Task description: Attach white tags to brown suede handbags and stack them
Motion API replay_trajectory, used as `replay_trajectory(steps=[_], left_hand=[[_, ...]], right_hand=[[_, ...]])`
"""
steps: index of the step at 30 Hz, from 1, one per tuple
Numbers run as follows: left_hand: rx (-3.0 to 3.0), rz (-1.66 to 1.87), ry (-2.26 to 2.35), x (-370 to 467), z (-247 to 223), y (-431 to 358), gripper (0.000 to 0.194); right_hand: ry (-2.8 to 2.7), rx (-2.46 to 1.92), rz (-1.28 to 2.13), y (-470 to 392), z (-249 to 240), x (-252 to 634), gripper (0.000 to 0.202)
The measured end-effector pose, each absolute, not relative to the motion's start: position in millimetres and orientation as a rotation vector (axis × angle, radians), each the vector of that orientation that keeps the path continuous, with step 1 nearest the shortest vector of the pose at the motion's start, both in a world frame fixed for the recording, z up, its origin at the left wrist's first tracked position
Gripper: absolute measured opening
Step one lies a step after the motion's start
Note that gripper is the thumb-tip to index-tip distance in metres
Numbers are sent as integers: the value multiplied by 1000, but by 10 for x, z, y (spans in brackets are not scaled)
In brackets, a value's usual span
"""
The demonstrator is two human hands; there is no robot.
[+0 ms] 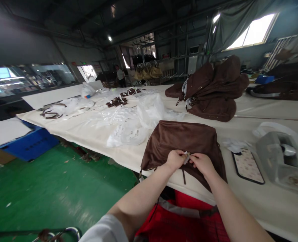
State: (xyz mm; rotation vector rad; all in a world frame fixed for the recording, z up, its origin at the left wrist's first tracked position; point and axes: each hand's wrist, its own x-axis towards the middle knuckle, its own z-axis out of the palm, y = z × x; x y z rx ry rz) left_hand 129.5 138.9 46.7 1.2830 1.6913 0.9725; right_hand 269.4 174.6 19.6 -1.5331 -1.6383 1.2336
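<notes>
A dark brown bag (186, 134) lies flat at the near edge of the white-covered table. Over its front, my left hand (175, 159) pinches a small whitish piece (186, 158) between thumb and fingers. Just to the right, my right hand (201, 162) has its fingertips closed at the same small piece, close to a bit of metal. The two hands nearly touch. A thin brown strap end (184, 177) hangs below them.
Clear plastic bags (131, 131) lie left of the bag, brown strap bundles (116, 101) beyond. Brown bags (212, 90) are piled at the back right. A patterned phone (248, 166) and a tape dispenser (277, 151) sit to the right. A blue crate (30, 144) stands left.
</notes>
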Motion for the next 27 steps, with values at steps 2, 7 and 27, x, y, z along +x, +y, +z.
replay_trajectory(steps=[2, 7, 27], left_hand=[[1380, 958, 1722, 1257, 502, 1386, 11], [1566, 882, 1715, 1200, 513, 1436, 16], [1768, 700, 1382, 782, 674, 1720, 15]], right_hand=[[-1576, -1550, 1261, 1728, 208, 2688, 20], [-1458, -1596, 1368, 1726, 296, 2673, 24], [-1018, -1707, 1714, 1682, 594, 2663, 54]])
